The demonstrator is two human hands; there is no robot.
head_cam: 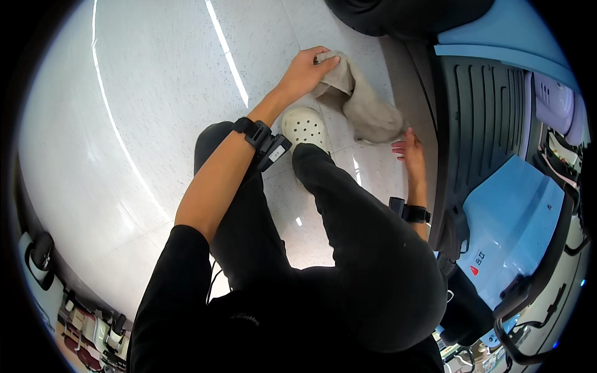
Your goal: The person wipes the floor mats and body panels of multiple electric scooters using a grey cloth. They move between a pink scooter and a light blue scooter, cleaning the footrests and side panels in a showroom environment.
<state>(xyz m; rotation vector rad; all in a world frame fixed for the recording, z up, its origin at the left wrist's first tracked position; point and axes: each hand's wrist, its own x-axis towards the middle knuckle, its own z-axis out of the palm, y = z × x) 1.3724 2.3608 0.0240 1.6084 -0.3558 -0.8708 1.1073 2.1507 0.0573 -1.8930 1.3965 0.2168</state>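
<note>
My left hand (313, 69) pinches one end of a grey-beige cloth (373, 109) between thumb and fingers. The cloth hangs in loose folds over the tiled floor, and its far end is slightly blurred. My right hand (410, 148) is by that far end with fingers apart. One fingertip meets the cloth's edge in the picture, but I cannot tell whether it touches. Just right of this hand stands a light-blue motor scooter (517, 224) with a dark ribbed footboard (485, 107).
A black tyre (410, 16) is at the top. Below the cloth, my white clog (305, 126) rests on glossy floor tiles (154, 93). A dark cable (422, 84) runs beside the scooter. Handlebar parts (517, 349) show at lower right, and more vehicles (88, 335) at lower left.
</note>
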